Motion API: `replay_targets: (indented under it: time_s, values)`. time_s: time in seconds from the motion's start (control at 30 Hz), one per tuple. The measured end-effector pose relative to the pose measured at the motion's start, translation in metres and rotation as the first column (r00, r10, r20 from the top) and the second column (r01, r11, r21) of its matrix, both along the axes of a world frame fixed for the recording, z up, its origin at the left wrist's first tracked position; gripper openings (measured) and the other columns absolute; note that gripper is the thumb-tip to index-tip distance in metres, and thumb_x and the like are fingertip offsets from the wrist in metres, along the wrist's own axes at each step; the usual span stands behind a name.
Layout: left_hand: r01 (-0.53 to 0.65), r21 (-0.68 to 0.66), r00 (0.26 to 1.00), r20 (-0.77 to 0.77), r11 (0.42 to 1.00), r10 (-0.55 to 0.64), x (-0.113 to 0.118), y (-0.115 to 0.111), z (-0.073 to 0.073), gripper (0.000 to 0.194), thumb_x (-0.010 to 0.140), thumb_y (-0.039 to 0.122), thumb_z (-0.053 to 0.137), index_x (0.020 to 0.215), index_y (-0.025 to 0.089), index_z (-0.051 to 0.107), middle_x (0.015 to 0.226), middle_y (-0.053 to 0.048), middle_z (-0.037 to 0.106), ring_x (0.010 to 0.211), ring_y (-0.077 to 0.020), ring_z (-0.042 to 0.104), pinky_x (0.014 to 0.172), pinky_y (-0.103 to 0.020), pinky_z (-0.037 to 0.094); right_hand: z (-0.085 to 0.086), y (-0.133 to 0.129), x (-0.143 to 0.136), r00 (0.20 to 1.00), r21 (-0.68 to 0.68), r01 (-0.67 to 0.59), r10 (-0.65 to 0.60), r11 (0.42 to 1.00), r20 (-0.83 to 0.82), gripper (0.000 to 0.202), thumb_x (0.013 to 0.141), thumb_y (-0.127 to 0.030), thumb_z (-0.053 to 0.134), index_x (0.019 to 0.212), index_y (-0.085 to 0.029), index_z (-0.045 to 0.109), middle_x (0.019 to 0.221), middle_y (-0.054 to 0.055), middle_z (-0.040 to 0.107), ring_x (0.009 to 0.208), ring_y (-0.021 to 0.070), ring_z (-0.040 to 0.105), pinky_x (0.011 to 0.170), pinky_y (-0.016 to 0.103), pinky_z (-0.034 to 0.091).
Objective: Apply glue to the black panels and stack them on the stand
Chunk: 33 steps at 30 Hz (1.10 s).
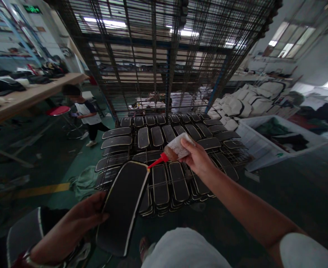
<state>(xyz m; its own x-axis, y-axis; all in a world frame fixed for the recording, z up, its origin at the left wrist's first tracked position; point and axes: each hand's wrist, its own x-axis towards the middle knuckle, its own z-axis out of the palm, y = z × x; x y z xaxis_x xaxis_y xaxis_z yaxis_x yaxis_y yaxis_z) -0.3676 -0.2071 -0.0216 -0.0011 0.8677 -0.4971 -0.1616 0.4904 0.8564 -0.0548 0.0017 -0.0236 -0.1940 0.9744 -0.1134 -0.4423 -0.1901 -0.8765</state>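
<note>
From the head view, I saw my left hand at seven o'clock, fingers curled along the edge of a dark panel, gripping it tilted. My right hand, at centre, had its fingers wrapped tight around a glue bottle; brownish liquid showed inside, and its red nozzle touched the panel's top corner. Beyond, at twelve o'clock, a wire rack held rows of similar panels. At three o'clock a white bin held dark and green fabric. At nine o'clock a person stood near a red stool.
</note>
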Motion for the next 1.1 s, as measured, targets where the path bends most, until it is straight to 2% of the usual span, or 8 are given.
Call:
replay_targets:
  time_s: [0.4, 0.53, 0.73, 1.0, 1.1]
  values:
    - [-0.106, -0.068, 0.989, 0.096, 0.992, 0.112, 0.017, 0.016, 0.010, 0.042, 0.053, 0.023, 0.105, 0.090, 0.024, 0.085, 0.101, -0.010, 0.087, 0.084, -0.0359, 0.082, 0.069, -0.042, 0.069, -0.005, -0.021, -0.007, 1.000, 0.005, -0.023, 0.023, 1.000, -0.001, 0.055, 0.059, -0.058, 0.100, 0.086, -0.020, 0.071, 0.072, 0.000, 0.068, 0.059, 0.0166, 0.064, 0.039, 0.023, 0.051]
    - [-0.149, -0.079, 0.982, 0.106, 0.986, 0.157, 0.016, 0.021, 0.005, 0.048, 0.050, 0.019, 0.105, 0.092, 0.022, 0.083, 0.101, -0.010, 0.088, 0.089, -0.0357, 0.083, 0.074, -0.040, 0.070, -0.005, -0.031, -0.010, 0.999, -0.004, -0.029, 0.029, 1.000, 0.016, 0.057, 0.058, -0.058, 0.101, 0.090, -0.020, 0.072, 0.073, 0.000, 0.069, 0.059, 0.0176, 0.065, 0.039, 0.025, 0.054]
    - [-0.188, -0.104, 0.976, 0.091, 0.977, 0.198, 0.013, 0.026, -0.002, 0.058, 0.047, 0.019, 0.106, 0.097, 0.020, 0.077, 0.102, -0.009, 0.087, 0.083, -0.0309, 0.083, 0.073, -0.037, 0.069, -0.008, -0.049, -0.012, 0.998, -0.023, -0.052, 0.053, 0.998, 0.022, 0.058, 0.059, -0.057, 0.101, 0.092, -0.020, 0.072, 0.073, -0.001, 0.068, 0.058, 0.0170, 0.064, 0.039, 0.024, 0.052]
    - [-0.225, -0.118, 0.965, 0.109, 0.967, 0.238, 0.015, 0.032, -0.005, 0.069, 0.050, 0.014, 0.103, 0.111, 0.016, 0.070, 0.098, -0.010, 0.087, 0.077, -0.0267, 0.082, 0.071, -0.036, 0.069, -0.014, -0.069, -0.011, 0.994, 0.032, -0.107, 0.106, 0.994, 0.020, 0.049, 0.070, -0.050, 0.098, 0.100, -0.021, 0.074, 0.078, -0.001, 0.067, 0.061, 0.0166, 0.063, 0.042, 0.024, 0.054]
    - [-0.230, -0.111, 0.963, 0.118, 0.967, 0.242, 0.016, 0.034, -0.005, 0.068, 0.053, 0.011, 0.099, 0.113, 0.014, 0.068, 0.094, -0.011, 0.086, 0.074, -0.0265, 0.082, 0.070, -0.037, 0.069, -0.016, -0.074, -0.010, 0.992, 0.065, -0.122, 0.119, 0.990, 0.045, 0.046, 0.073, -0.051, 0.096, 0.104, -0.024, 0.075, 0.081, -0.001, 0.067, 0.063, 0.0173, 0.061, 0.045, 0.027, 0.054]
